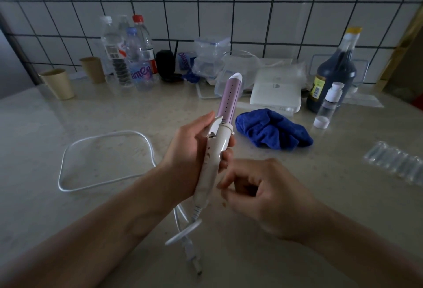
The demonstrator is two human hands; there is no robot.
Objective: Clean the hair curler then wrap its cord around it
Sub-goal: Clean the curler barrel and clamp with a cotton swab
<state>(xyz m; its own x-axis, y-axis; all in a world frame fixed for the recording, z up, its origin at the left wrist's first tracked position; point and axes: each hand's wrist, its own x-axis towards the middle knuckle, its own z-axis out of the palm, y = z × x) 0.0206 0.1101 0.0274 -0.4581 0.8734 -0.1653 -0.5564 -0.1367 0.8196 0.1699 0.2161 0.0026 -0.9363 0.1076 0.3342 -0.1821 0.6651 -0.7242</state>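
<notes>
The hair curler [225,113] has a white handle and a pink barrel with a white tip. It is held upright over the counter, tilted slightly right. My left hand [187,152] is wrapped around its handle. My right hand [258,187] is just right of the handle's lower end, fingers curled, thumb and fingertips close together beside the handle; it holds nothing I can see. The white cord [105,161] leaves the handle's base and lies in a wide loop on the counter to the left. Its plug [192,258] rests near the front edge. A crumpled blue cloth [272,129] lies right of the curler.
On the counter [68,219], along the tiled wall stand several plastic bottles [135,58], two paper cups [58,84], clear plastic containers [210,58], a white box [274,90], a dark sauce bottle [332,74] and a small spray bottle [329,102]. A clear blister pack [396,161] lies at right.
</notes>
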